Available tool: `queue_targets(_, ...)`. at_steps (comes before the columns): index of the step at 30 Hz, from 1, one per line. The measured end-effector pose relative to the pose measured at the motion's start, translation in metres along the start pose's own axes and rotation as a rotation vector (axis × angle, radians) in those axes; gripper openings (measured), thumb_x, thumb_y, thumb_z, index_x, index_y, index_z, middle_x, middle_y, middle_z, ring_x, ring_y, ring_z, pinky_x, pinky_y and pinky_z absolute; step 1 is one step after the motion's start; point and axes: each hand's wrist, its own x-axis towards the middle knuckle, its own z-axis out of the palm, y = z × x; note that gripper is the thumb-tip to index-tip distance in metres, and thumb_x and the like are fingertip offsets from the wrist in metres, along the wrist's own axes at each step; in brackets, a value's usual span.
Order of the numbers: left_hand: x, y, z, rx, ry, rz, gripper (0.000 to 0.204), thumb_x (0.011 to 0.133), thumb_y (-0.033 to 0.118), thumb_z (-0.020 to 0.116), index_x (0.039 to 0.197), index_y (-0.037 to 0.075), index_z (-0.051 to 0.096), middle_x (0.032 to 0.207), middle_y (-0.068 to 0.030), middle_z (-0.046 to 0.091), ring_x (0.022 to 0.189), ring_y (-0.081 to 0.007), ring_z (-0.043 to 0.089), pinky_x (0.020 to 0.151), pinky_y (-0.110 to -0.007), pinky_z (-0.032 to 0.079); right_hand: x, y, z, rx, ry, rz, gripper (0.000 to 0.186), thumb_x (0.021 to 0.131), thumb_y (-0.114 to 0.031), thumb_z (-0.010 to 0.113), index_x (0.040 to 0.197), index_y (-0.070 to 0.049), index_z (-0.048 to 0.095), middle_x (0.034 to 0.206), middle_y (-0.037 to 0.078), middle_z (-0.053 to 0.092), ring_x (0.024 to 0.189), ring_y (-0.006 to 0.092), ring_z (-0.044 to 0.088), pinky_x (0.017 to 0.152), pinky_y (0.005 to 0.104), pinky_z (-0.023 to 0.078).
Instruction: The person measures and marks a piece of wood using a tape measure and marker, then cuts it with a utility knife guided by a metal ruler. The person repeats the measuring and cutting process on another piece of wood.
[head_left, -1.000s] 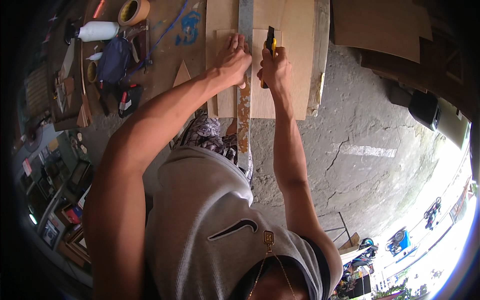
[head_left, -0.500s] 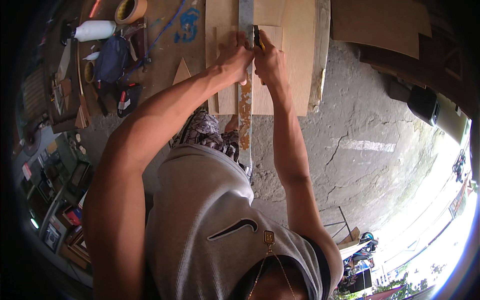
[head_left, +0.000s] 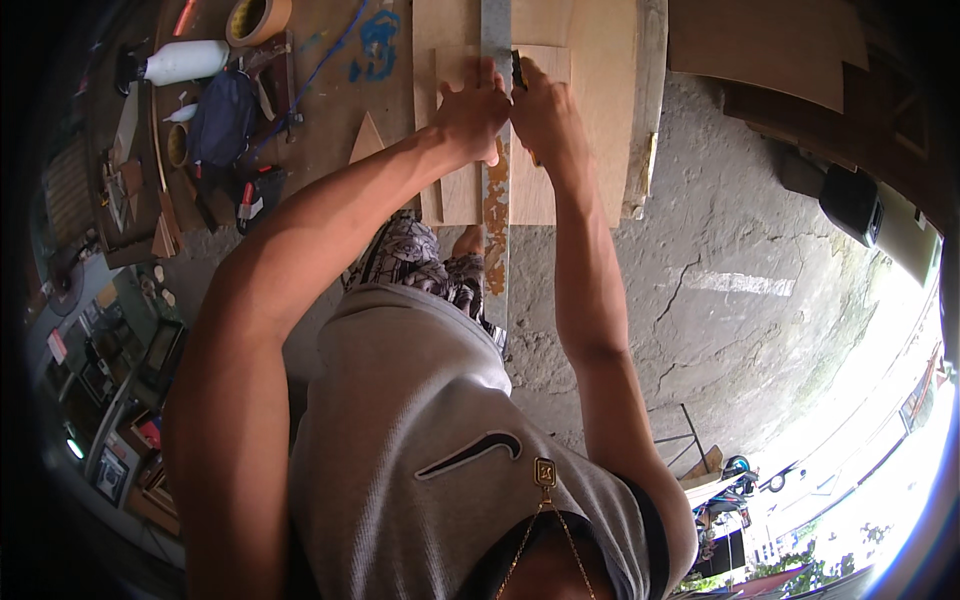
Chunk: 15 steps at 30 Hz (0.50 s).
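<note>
Plywood below, hands closer together than before, knife beside metal strip

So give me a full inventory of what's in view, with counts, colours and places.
Metal straightedge: 1, grey with rusty patches, across the thin sheet
Cutter knife: 1, black and yellow, beside the straightedge
Thin sheet: 1, light brown, under the straightedge
Larger board: at least 1, light brown, under the thin sheet
Workbench: 1, brown, upper left
Tape roll: 1, tan, on the workbench
Bottle: 1, white, near the tape roll
Pouch: 1, dark blue, near the bottle
Triangular offcut: 1, light brown, left of the larger board
Floor: 1, grey, right
Background clutter: uncountable, mixed colours, lower corners
Top: 1, grey, on the person
Left hand: 1, bare, on the straightedge
Right hand: 1, bare, around the knife
</note>
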Motion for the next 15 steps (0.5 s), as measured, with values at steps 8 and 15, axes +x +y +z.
queue_targets(8, -0.001, 0.000, 0.002, 0.020, 0.006, -0.004, 0.113, 0.054, 0.028, 0.090, 0.137, -0.017, 0.028, 0.148, -0.0365, 0.018, 0.138, -0.0473, 0.024, 0.099, -0.065, 0.040, -0.089, -0.007, -0.003, -0.026, -0.099, 0.138, 0.034, 0.092, -0.007, 0.050, 0.126, -0.005, 0.050, 0.071, 0.028, 0.060, 0.071, 0.0469, 0.062, 0.057, 0.0527, 0.046)
queue_targets(15, -0.001, 0.002, 0.000, 0.023, 0.001, -0.007, 0.112, 0.054, 0.028, 0.090, 0.137, -0.016, 0.029, 0.149, -0.0363, 0.017, 0.139, -0.0463, 0.023, 0.101, -0.064, 0.038, -0.188, -0.008, -0.001, -0.143, -0.272, 0.291, 0.049, 0.090, -0.006, 0.049, 0.137, -0.003, 0.036, 0.063, 0.021, 0.061, 0.056, 0.0390, 0.062, 0.053, 0.0497, 0.049)
